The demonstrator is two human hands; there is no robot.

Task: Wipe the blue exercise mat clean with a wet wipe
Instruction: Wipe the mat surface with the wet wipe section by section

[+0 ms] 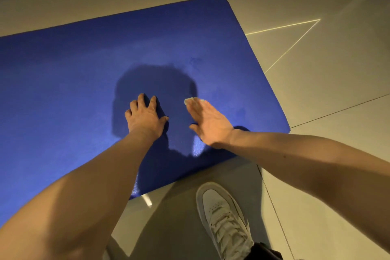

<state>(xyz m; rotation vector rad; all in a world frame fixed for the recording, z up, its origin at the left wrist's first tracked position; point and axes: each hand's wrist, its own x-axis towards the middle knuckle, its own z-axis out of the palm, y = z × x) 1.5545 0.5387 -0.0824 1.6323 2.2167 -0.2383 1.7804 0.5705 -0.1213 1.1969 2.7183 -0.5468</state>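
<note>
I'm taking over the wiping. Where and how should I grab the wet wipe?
Probably pinch the pale edge of the wet wipe showing past the fingertips of the right hand, coming from the far side of the mat; the rest lies flat under that hand.

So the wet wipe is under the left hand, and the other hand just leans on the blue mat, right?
Not quite. The head view shows the wet wipe under the fingers of the right hand, not the left. The left hand is the one that just leans on the blue exercise mat.
</note>
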